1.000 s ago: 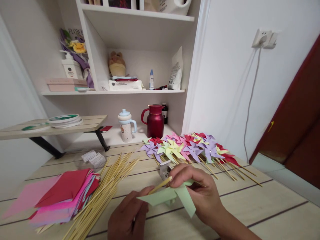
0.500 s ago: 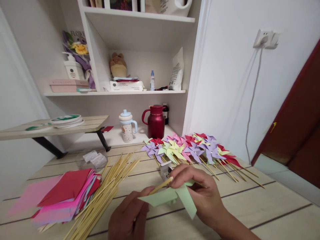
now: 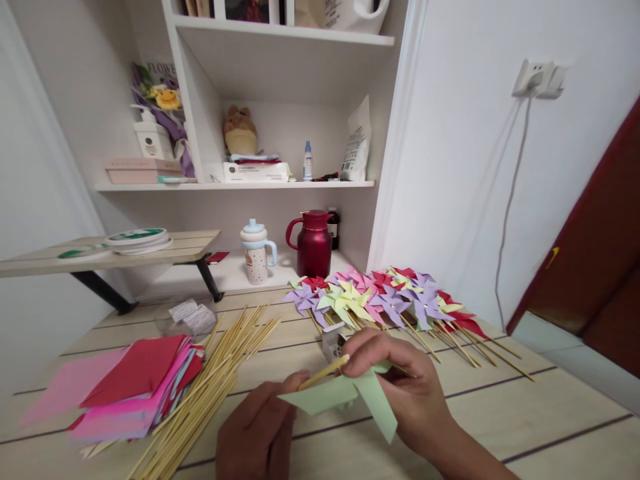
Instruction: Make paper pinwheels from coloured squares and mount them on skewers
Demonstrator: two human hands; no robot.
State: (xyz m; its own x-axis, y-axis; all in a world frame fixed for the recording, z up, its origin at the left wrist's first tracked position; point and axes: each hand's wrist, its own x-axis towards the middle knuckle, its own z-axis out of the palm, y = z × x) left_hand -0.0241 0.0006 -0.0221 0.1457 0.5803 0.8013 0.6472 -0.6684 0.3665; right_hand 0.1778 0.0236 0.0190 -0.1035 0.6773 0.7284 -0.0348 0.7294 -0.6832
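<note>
My left hand point(image 3: 260, 427) is closed around a bamboo stick point(image 3: 323, 372) that points up and to the right. My right hand point(image 3: 400, 383) pinches the middle of a pale green paper pinwheel point(image 3: 345, 393) against the tip of that stick. Both hands hover just above the wooden table point(image 3: 525, 407), near its front edge. A small white box point(image 3: 333, 339) stands right behind my right hand.
A pile of bamboo sticks point(image 3: 210, 380) and a stack of pink and red paper squares point(image 3: 125, 383) lie to the left. Several finished pinwheels point(image 3: 385, 297) lie at the back right. A red jug point(image 3: 314, 243) and a cup point(image 3: 256, 253) stand on the low shelf.
The hands keep the same grip on stick and pinwheel. The view has drifted slightly to the left, so everything sits a little further right.
</note>
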